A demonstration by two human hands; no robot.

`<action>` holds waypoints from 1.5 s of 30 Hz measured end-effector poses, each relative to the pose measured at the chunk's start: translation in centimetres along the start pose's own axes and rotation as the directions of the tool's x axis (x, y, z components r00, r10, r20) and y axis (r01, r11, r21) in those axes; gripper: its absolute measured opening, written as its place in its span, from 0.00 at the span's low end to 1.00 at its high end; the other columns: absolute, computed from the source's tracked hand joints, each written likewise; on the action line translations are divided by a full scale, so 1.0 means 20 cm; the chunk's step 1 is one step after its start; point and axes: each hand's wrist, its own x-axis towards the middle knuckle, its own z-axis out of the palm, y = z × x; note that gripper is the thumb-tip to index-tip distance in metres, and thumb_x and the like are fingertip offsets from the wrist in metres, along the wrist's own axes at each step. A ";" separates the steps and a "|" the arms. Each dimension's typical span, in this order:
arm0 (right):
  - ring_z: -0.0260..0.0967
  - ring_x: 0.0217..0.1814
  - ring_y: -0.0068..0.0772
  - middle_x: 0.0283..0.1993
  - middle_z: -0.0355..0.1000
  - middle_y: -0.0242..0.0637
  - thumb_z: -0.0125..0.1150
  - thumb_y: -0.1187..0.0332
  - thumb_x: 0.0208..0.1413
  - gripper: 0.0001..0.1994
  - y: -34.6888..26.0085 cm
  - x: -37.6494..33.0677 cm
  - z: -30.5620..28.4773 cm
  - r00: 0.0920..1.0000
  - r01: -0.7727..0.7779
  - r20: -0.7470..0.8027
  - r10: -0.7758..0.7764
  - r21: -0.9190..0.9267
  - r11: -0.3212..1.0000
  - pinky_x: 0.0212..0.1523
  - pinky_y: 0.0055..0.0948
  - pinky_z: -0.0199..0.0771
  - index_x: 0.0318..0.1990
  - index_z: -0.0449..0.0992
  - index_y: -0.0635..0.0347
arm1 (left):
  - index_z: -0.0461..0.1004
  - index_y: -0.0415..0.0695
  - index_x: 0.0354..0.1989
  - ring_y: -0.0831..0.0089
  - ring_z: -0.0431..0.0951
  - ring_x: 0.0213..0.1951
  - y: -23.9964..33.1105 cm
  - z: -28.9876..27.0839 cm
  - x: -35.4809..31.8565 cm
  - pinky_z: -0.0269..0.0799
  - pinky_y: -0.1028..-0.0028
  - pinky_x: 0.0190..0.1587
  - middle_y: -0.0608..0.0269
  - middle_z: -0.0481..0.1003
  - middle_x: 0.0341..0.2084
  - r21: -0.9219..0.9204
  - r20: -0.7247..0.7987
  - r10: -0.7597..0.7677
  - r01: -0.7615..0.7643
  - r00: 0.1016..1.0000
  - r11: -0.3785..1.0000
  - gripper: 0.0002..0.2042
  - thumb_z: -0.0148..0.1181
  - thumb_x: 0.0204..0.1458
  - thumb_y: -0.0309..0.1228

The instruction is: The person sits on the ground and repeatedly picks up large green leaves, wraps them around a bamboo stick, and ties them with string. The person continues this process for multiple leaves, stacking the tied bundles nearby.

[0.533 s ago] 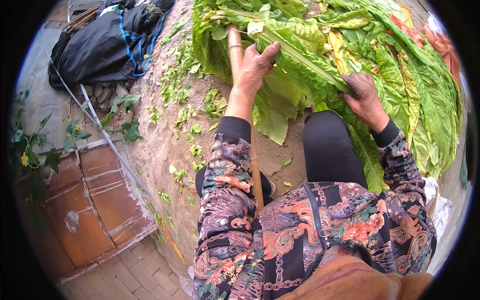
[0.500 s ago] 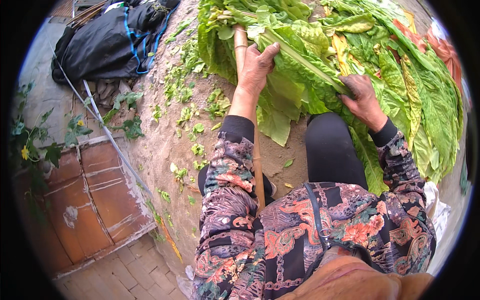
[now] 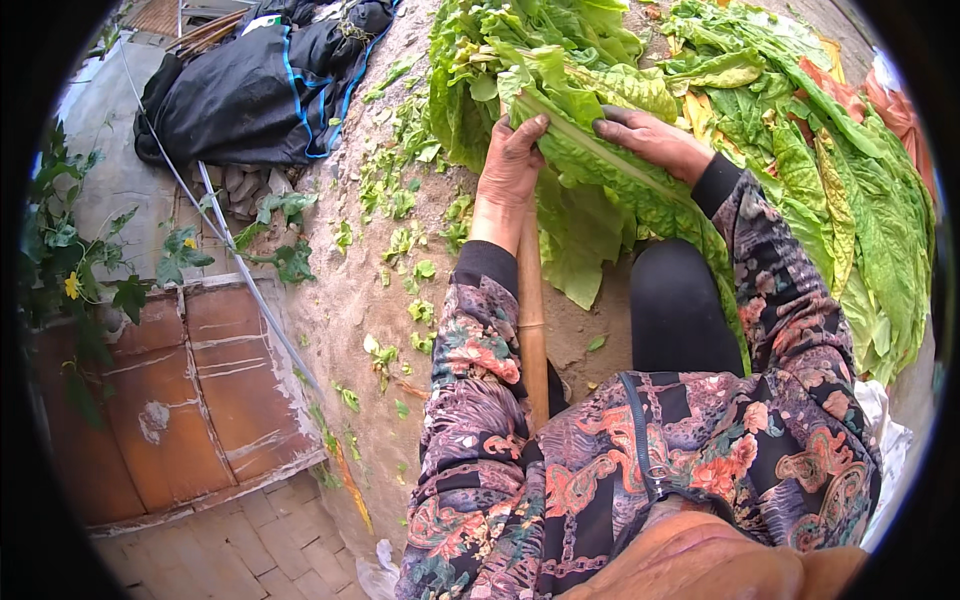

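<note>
My left hand is closed around a pale wooden pole, which slants up from beside my lap into the foliage. Its thumb presses near the thick stem end of a large green leaf. That leaf, which looks like tobacco, hangs down to the right over my knee. Stretched toward the same leaf, my right hand lies along its upper edge, fingers extended and not wrapped round it. A thick bunch of leaves clusters about the pole's upper end and hides its tip.
A big heap of green and yellowing leaves lies to the right, beside an orange cloth. Leaf scraps litter the sandy ground. At the far left are a black tarp bundle, a vine and a rusty metal panel.
My right hand has left the leaf's middle rib and moved up and left, closer to my left hand. The leaf's outer part now droops lower. My left hand remains at the pole.
</note>
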 end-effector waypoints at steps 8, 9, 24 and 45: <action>0.68 0.47 0.28 0.48 0.70 0.41 0.54 0.56 0.57 0.27 0.18 0.11 -0.26 0.969 0.046 -0.247 0.018 0.248 0.968 0.48 0.25 0.69 0.56 0.64 0.68 | 0.71 0.38 0.49 0.88 0.65 0.17 0.04 0.11 -0.04 0.54 0.88 0.14 0.70 0.76 0.28 0.026 -0.024 0.047 -0.046 0.999 0.999 0.17 0.59 0.50 0.29; 0.66 0.51 0.32 0.51 0.68 0.43 0.55 0.54 0.57 0.29 0.15 0.10 -0.24 0.972 -0.010 -0.232 0.035 0.107 0.994 0.51 0.27 0.67 0.58 0.62 0.68 | 0.71 0.38 0.48 0.88 0.65 0.17 0.05 0.14 -0.04 0.54 0.88 0.14 0.71 0.75 0.27 0.039 -0.066 0.066 -0.064 0.996 0.997 0.17 0.59 0.50 0.29; 0.71 0.41 0.38 0.39 0.73 0.42 0.53 0.72 0.52 0.18 -0.04 0.53 -0.27 0.838 0.095 -0.252 -0.485 -0.807 0.583 0.43 0.36 0.69 0.53 0.68 0.54 | 0.77 0.38 0.32 0.59 0.78 0.29 0.61 0.43 -0.05 0.72 0.67 0.35 0.50 0.77 0.26 0.833 0.552 0.167 -0.532 0.817 -0.152 0.08 0.56 0.49 0.29; 0.47 0.69 0.44 0.66 0.53 0.48 0.59 0.46 0.50 0.44 0.45 0.16 0.18 0.941 0.024 -0.232 -0.246 -0.679 0.734 0.66 0.50 0.44 0.68 0.43 0.52 | 0.76 0.37 0.33 0.86 0.55 0.15 0.06 -0.64 -0.02 0.46 0.82 0.17 0.74 0.63 0.13 0.756 -0.220 -0.183 0.285 0.958 0.588 0.09 0.52 0.57 0.29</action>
